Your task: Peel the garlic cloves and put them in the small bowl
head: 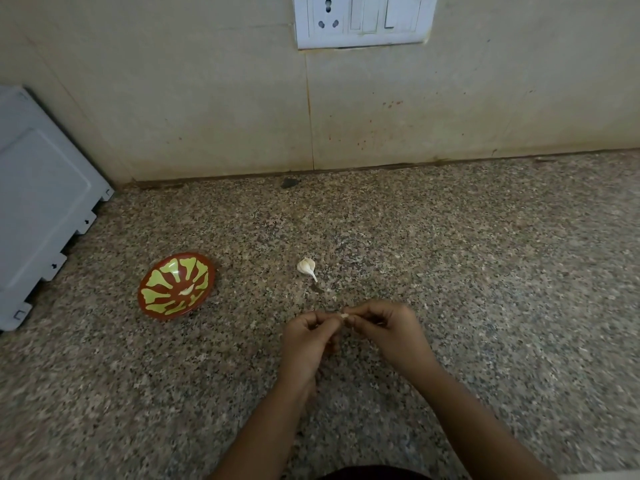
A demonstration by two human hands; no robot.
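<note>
A garlic clove [344, 316] is being pinched between both hands just above the counter. Only a pale sliver of it is showing where the fingertips meet, so I cannot tell whether any skin is already off. The left hand [308, 336] is curling its fingers and thumb round one end, and the right hand [382, 325] is clamping thumb and forefinger on the other, so the two hands are meeting at the clove. The step in hand is, I judge, the peeling itself. It is likely going best when one hand is only steadying the clove while the other is catching a loose edge of skin with a nail at the tip and drawing it down the length. Squeezing hard is risking a bruised clove, or one slipping out onto the stone. Turning the clove a little after each strip should be bringing fresh skin under the nail. Beyond the hands and apart from them, a second clove [307, 266], papery and with a pointed tail, is lying on the speckled counter [450, 271]. Further left, the small bowl [162, 271], red with yellow-green petals, is holding one peeled clove [187, 290], so the task seems partway along. A grey appliance [41, 209] is standing at the left edge, and a socket plate [363, 19] is sitting on the wall [207, 98] behind.
</note>
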